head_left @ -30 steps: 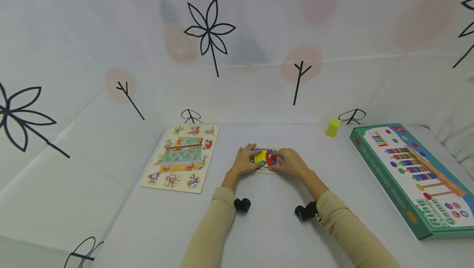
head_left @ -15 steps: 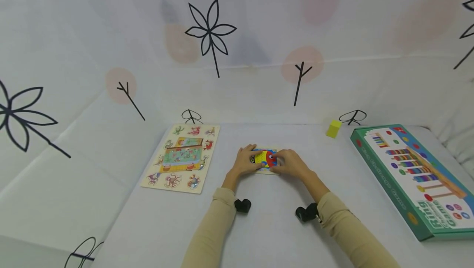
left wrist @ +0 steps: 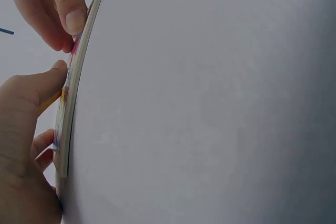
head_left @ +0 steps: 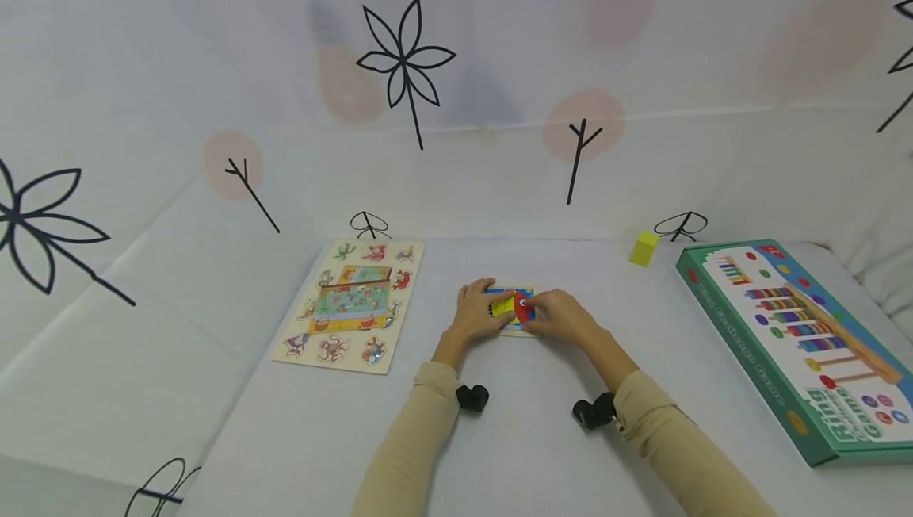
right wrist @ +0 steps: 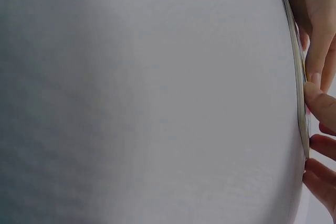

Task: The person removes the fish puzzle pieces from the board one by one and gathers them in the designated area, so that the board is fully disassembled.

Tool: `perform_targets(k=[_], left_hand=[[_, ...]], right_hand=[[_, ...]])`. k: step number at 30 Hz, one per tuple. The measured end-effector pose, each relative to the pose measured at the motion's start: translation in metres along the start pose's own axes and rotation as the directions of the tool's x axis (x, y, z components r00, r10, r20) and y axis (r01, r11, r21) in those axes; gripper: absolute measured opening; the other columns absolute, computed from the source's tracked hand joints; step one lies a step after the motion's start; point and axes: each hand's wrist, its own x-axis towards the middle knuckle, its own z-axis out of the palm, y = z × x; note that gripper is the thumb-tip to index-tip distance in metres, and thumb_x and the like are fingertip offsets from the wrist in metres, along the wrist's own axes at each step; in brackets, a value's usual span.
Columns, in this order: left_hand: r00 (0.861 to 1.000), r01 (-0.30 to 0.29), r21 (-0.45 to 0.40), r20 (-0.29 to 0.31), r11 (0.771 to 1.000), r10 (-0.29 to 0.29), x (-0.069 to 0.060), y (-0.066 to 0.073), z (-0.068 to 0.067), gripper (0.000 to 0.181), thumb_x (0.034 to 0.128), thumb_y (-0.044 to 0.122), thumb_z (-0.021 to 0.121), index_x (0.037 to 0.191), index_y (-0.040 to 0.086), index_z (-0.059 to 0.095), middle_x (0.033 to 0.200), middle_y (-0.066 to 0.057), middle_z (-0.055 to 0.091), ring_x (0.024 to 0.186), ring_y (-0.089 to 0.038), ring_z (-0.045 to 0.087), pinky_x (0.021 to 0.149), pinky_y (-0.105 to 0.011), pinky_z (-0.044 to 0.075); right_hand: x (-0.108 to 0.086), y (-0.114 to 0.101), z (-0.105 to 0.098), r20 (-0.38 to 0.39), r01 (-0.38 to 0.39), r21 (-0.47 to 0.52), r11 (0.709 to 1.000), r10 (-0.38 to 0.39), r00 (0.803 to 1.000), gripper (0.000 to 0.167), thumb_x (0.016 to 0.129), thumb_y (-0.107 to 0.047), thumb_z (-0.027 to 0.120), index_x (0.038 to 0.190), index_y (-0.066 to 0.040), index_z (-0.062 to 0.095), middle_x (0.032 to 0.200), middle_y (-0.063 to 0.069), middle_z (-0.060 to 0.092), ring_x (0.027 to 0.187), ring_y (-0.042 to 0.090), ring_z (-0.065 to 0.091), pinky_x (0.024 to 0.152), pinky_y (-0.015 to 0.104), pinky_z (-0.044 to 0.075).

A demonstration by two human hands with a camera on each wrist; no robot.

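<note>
A small fish puzzle board [head_left: 505, 307], blue, yellow and red, lies on the white table between both hands. The left hand [head_left: 478, 313] rests across its left end with thumb and fingers spread, covering part of the yellow body. At the red head end, the right hand [head_left: 567, 317] has its thumb and index finger bent together on the piece, the other fingers curled. Seen edge-on in the left wrist view, the board [left wrist: 72, 103] is flat under the left thumb. The right wrist view shows the right thumb [right wrist: 321, 103] against the board's face.
To the left lies a larger wooden puzzle [head_left: 347, 350] with sea animals and a colourful piece on top. A yellow block [head_left: 643, 249] stands at the back right. A green-edged game box [head_left: 792, 335] lies at the right.
The left hand has shifted slightly right along the board and covers more of its left end. The right hand has barely moved.
</note>
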Motion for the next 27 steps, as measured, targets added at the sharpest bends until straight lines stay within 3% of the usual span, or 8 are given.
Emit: perform_targets(k=[6,13,19,27], left_hand=[[1.000,-0.023,0.055,0.016,0.998,0.022,0.0038,0.0056,-0.0007,0.042,0.0897,0.038,0.056,0.129,0.025,0.059,0.143,-0.008,0.042,0.135,-0.028,0.031,0.109,-0.056,0.020],[0.994,-0.088,-0.025,0.064,0.996,0.089,0.0081,0.0038,0.0003,0.040,0.0918,0.027,0.055,0.130,0.017,0.057,0.147,-0.006,0.040,0.140,-0.026,0.026,0.111,-0.060,0.012],[0.991,-0.106,-0.005,0.086,0.994,0.106,0.0087,0.0045,-0.0007,0.040,0.0925,0.027,0.053,0.131,0.021,0.058,0.147,-0.007,0.039,0.140,-0.026,0.027,0.111,-0.061,0.012],[0.987,-0.101,0.033,0.128,0.994,0.096,0.0096,0.0061,-0.0024,0.039,0.0950,0.029,0.049,0.133,0.024,0.056,0.149,-0.006,0.038,0.141,-0.025,0.025,0.111,-0.061,0.012]], right_hand=[[-0.0006,-0.0021,0.0001,-0.004,0.061,-0.056,0.997,-0.061,0.998,0.033,0.079,-0.022,0.075,0.099,0.005,0.070,0.093,0.014,0.071,0.088,0.030,0.065,0.083,0.045,0.051],[-0.0002,0.0011,-0.0004,0.018,0.104,-0.073,0.992,-0.103,0.994,0.031,0.079,-0.015,0.075,0.101,0.006,0.070,0.091,0.015,0.071,0.085,0.028,0.066,0.081,0.045,0.051],[-0.0012,0.0014,0.0022,0.009,0.146,-0.105,0.984,-0.146,0.989,0.025,0.080,-0.014,0.074,0.096,0.005,0.070,0.081,0.010,0.070,0.072,0.021,0.063,0.072,0.040,0.051],[-0.0054,-0.0011,0.0060,-0.049,0.269,-0.173,0.947,-0.282,0.958,0.010,0.077,-0.005,0.074,0.081,0.002,0.067,0.075,0.007,0.068,0.066,0.020,0.062,0.069,0.040,0.051]])
